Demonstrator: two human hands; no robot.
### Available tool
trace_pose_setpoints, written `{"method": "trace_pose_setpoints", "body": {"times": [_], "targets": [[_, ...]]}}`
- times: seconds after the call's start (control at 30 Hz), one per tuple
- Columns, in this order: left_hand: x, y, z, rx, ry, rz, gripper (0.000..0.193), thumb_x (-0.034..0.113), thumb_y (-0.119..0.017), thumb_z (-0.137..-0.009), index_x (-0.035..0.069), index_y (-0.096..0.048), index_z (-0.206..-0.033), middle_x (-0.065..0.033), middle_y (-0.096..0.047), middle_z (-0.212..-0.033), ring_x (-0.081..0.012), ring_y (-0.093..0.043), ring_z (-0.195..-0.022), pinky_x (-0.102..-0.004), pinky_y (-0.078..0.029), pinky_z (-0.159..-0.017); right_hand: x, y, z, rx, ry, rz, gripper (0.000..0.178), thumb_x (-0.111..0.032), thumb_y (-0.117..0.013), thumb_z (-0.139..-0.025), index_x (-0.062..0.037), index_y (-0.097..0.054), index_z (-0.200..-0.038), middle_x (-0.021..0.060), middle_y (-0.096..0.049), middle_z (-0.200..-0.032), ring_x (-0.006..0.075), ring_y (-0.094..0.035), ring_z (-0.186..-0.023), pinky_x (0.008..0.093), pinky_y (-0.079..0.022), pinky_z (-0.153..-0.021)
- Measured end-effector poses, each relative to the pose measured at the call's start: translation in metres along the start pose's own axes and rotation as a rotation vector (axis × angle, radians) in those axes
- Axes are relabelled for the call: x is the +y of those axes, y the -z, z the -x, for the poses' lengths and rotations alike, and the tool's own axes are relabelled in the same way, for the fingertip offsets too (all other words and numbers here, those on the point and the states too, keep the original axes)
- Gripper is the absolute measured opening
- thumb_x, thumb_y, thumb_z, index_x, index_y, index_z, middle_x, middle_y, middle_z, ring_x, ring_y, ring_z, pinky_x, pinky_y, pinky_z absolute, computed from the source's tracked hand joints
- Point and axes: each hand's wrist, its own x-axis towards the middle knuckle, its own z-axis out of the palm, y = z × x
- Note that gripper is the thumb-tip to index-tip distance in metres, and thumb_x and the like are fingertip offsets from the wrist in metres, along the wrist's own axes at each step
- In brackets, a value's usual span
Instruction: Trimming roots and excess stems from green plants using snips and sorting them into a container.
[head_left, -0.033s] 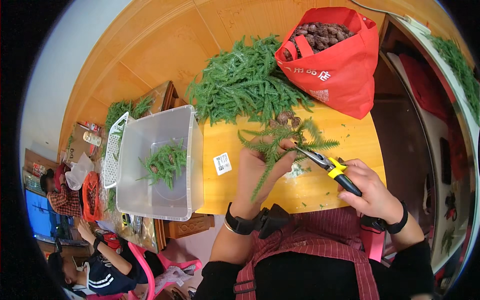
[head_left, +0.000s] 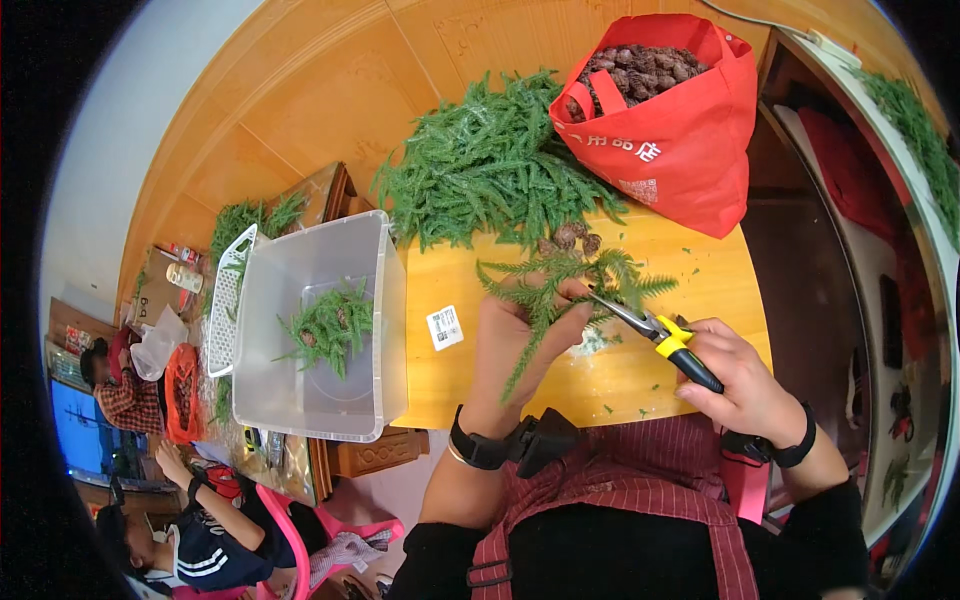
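Observation:
My left hand (head_left: 525, 330) is closed round a green artificial pine sprig (head_left: 545, 290), whose fronds spread above and below the fingers. In my right hand (head_left: 738, 375) are long-nose pliers (head_left: 668, 342) with yellow and black handles. Their jaws reach the sprig's stem beside my left fingertips; what exactly lies between them is too small to tell. Just beyond the left hand, a few brown pinecones (head_left: 570, 236) rest by the sprig. A large heap of green sprigs (head_left: 490, 160) lies at the back of the yellow tabletop (head_left: 440, 385).
A red bag (head_left: 665, 150) full of pinecones stands back right. To the left is a clear plastic bin (head_left: 390, 330) with a finished-looking sprig cluster (head_left: 330, 325) inside. A white label card (head_left: 445, 327) lies beside it. Two other people sit at far left.
The sprig's right-hand fronds have shifted slightly beside the pliers' jaws. Both hands stay in nearly the same place.

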Motion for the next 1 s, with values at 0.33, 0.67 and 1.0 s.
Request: {"method": "trace_pose_setpoints", "body": {"times": [0.33, 0.67, 1.0], "targets": [[0.006, -0.010, 0.002, 0.066, -0.067, -0.077, 0.012, -0.006, -0.066, -0.071, -0.002, -0.055, -0.076, -0.0073, -0.061, -0.084, -0.0092, -0.054, -0.061, -0.0217, -0.045, -0.054, 0.000, 0.008, 0.002, -0.134, -0.120, -0.400, 0.028, -0.023, -0.055, -0.084, -0.0008, -0.058, -0.100, 0.0137, -0.055, -0.086, 0.0295, -0.054, -0.087, 0.0370, -0.041, -0.081], [0.000, -0.014, 0.006, 0.122, -0.168, -0.269, 0.026, -0.004, -0.068, -0.071, -0.006, -0.055, -0.093, -0.0076, -0.063, -0.084, -0.0105, -0.059, -0.074, -0.0248, -0.049, -0.067, 0.004, -0.003, 0.005, -0.068, -0.051, -0.058, 0.041, -0.030, -0.055, -0.080, 0.0019, -0.057, -0.106, 0.0155, -0.058, -0.100, 0.0378, -0.045, -0.109, 0.0437, -0.033, -0.096], [-0.007, -0.016, 0.007, 0.185, -0.321, -0.201, 0.021, -0.002, -0.070, -0.068, -0.005, -0.056, -0.083, -0.0086, -0.063, -0.083, -0.0100, -0.056, -0.073, -0.0245, -0.047, -0.063, 0.004, -0.009, 0.004, -0.011, -0.055, -0.093, 0.040, -0.033, -0.054, -0.082, 0.0011, -0.059, -0.102, 0.0152, -0.058, -0.095, 0.0364, -0.047, -0.104, 0.0435, -0.031, -0.098]]}}
